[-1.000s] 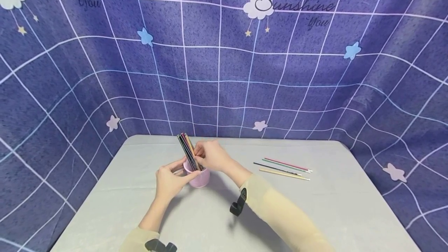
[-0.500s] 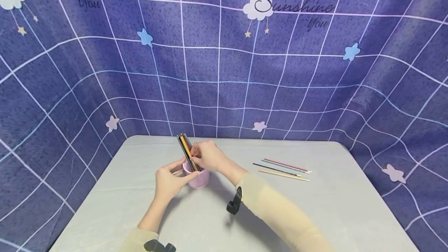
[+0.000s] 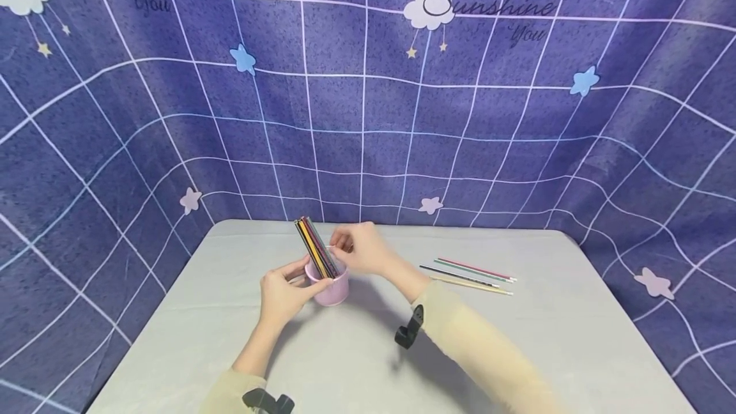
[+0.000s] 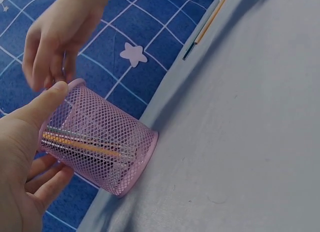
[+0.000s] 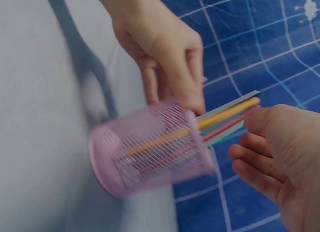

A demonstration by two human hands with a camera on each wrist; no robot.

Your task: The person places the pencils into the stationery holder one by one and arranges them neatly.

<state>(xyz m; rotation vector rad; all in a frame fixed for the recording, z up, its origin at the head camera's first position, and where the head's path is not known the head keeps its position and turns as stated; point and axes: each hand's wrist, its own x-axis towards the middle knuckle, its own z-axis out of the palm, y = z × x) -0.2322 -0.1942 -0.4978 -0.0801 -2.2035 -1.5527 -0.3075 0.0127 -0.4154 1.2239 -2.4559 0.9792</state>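
A pink mesh pencil cup (image 3: 333,291) stands on the table, with a bundle of colored pencils (image 3: 315,249) leaning to the left inside it. My left hand (image 3: 284,292) grips the cup near its rim, thumb on the near side and fingers around the other, as the left wrist view (image 4: 30,142) also shows. Just right of the pencils is my right hand (image 3: 362,249), its fingers loosely bent. In the right wrist view, the right hand's thumb (image 5: 260,119) is close beside the pencil ends, and I see nothing between its fingers.
Several pencils (image 3: 471,272) with white ends lie side by side on the table to the right of the cup. A purple grid-patterned curtain (image 3: 391,152) rises behind the pale table (image 3: 552,337). Black wrist straps (image 3: 409,328) sit on the sleeves.
My right hand has drawn back to the right, away from the pencils it was touching. The pencils in the cup have shifted and spread a little. My left hand keeps its grip.
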